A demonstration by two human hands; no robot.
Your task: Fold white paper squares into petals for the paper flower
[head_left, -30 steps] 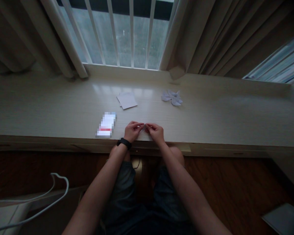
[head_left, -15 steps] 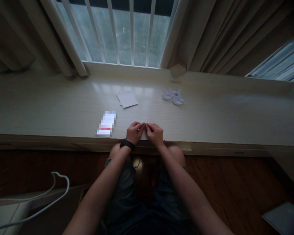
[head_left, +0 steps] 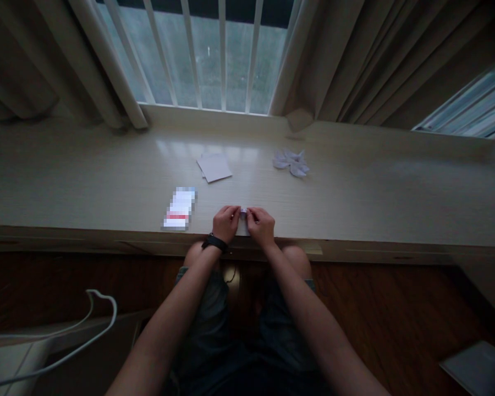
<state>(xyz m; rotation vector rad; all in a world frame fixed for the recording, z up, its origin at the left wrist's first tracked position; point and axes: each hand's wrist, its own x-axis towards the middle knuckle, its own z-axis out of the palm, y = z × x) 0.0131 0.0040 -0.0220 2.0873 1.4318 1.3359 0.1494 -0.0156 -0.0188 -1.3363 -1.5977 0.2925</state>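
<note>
Between my two hands, near the front edge of the pale wooden ledge, is a small folded piece of paper (head_left: 243,212). My left hand (head_left: 226,221), with a dark band at the wrist, pinches its left side. On the opposite side my right hand (head_left: 261,224) is closed on it with thumb and fingertips. Most of the paper is hidden by the fingers, so its folded shape cannot be made out. Beyond the hands lie a few square white paper sheets (head_left: 214,168), loosely stacked. Several folded white paper pieces (head_left: 292,163) sit together to the right of them.
A phone with a lit, blurred-out screen (head_left: 179,208) lies left of my hands on the ledge (head_left: 375,192). Curtains (head_left: 334,66) and a barred window (head_left: 206,60) stand behind. A white cable (head_left: 113,316) loops at the lower left, and a flat pale object (head_left: 480,366) is at lower right.
My fingertips have moved slightly apart, and more of the small paper now shows between them. The sheets, the folded pieces and the phone have stayed in place.
</note>
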